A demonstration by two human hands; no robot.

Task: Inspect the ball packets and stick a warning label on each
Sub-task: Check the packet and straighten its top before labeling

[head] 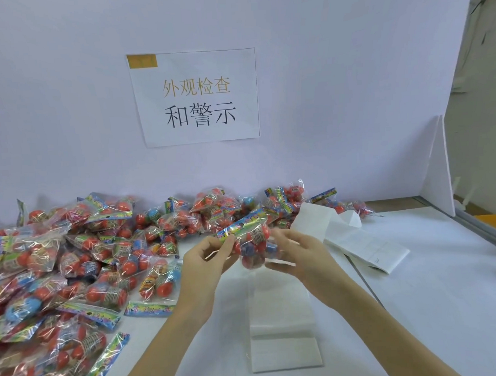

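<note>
At frame centre, both hands, the left hand (208, 256) and the right hand (296, 254), are pinching one ball packet (250, 244), best turned slowly for a full inspection.

one ball packet (250, 244) pinched between the fingers, way too many to count piled left (60, 267), two hands, one wall sign (197, 96).

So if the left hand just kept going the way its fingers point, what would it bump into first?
The left hand already pinches the ball packet it points at, up and to the right. Past that, probably the right hand gripping the packet's other side, though depth is hard to judge from one view.
</note>
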